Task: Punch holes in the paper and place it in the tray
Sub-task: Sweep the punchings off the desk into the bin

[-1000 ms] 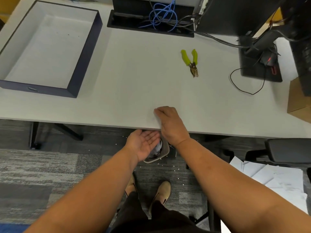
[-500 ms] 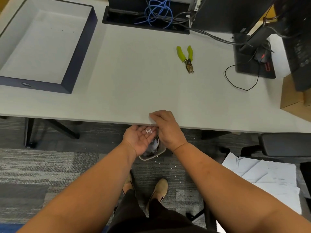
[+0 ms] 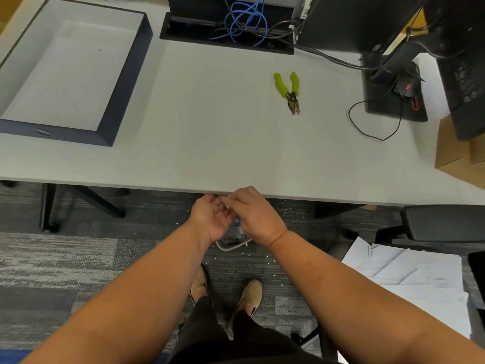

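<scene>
Pale grey table (image 3: 210,132): navy-walled rectangular tray (image 3: 126,74) at its far left corner. Creased white paper sheets (image 3: 409,282) off the table, low at your right. Green-handled hole punch (image 3: 288,91) mid-table, right. At the near edge, your left hand (image 3: 214,219) is cupped palm-up; your right hand (image 3: 256,214) has fingers curled over it, grip unclear.
</scene>
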The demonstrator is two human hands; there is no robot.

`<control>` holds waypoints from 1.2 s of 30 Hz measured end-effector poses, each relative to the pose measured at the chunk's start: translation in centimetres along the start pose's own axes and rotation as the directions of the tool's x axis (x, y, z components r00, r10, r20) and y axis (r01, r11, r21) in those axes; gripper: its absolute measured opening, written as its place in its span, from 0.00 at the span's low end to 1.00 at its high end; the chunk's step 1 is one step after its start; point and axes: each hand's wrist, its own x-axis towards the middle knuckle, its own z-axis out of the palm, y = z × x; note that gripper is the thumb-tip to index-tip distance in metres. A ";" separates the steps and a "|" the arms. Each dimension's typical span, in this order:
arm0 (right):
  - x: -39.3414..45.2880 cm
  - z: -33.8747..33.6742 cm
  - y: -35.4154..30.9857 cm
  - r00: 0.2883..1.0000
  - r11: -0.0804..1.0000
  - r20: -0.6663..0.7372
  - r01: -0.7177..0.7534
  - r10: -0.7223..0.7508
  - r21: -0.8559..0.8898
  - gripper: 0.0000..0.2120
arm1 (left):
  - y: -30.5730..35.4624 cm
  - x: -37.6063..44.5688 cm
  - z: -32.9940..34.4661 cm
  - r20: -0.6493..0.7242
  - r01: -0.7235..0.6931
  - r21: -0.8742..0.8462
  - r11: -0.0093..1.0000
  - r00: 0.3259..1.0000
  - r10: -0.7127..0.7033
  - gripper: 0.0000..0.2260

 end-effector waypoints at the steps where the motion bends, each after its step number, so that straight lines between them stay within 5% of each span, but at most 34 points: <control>1: 0.0 -0.1 0.1 1.000 1.000 -0.024 -0.009 0.009 0.006 0.21 | 0.0 0.0 0.0 0.000 -0.004 0.000 1.000 1.000 0.004 0.16; 7: 0.3 -0.8 -0.1 1.000 1.000 -0.017 0.007 -0.008 -0.029 0.16 | 0.1 0.2 -0.1 -0.023 -0.010 0.072 0.997 1.000 0.011 0.17; 14: 0.0 -1.6 1.7 0.957 0.954 -0.207 -0.241 0.203 -0.177 0.21 | -0.8 1.8 -1.2 -0.162 0.069 0.190 0.979 0.986 -0.038 0.24; 30: -1.5 5.3 4.7 0.856 0.846 -0.515 -0.236 -0.052 -0.478 0.23 | -3.9 10.8 -7.2 -0.307 0.108 0.334 0.936 0.952 0.000 0.16; 36: -1.4 6.0 5.8 0.813 0.817 -0.562 -0.219 -0.149 -0.533 0.22 | -5.6 11.8 -5.6 -0.240 0.190 0.223 0.956 0.961 -0.136 0.16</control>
